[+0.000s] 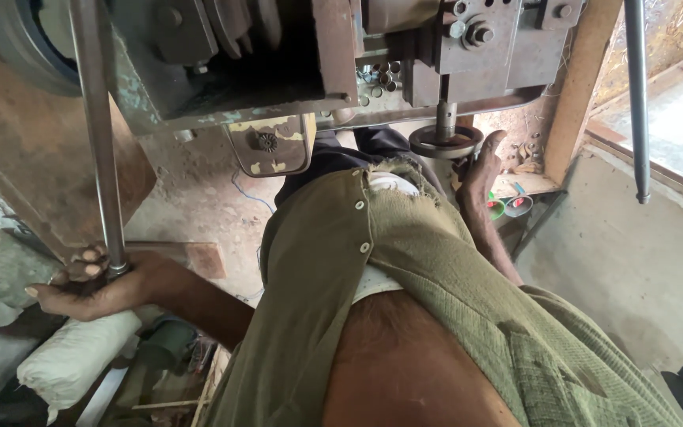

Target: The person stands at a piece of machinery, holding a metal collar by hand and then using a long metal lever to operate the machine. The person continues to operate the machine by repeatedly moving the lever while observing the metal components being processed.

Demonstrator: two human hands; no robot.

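Landmark: the rusty press machine (294, 55) filling the top of the head view.

Far left, below the machine: pale stuffed sacks (73, 356) lie stacked on the floor; their contents are hidden.

Left hand (92, 285), below the machine's left end: fingers wrapped tight around the lower end of a long steel lever rod (98, 134) that runs up past the machine's face and out of the top of the view. Palm turned upward, thumb toward the sacks.

Centre, beneath the machine: the person's own olive-green buttoned shirt (405, 269), frayed at one edge, covers most of the lower view.

Right hand (480, 170), under the machine's right part: fingers reach up and touch the edge of a round metal die ring (446, 142) sitting on a vertical spindle below the bolted head. Hand half-curled against the ring; whether it grips cannot be told.

Just right of that hand, on a low ledge: two small round containers (509, 207), one green-rimmed, one red-rimmed; contents too small to tell.

Far right of the machine: a second dark rod (636, 103) hangs down, free end apart from everything.
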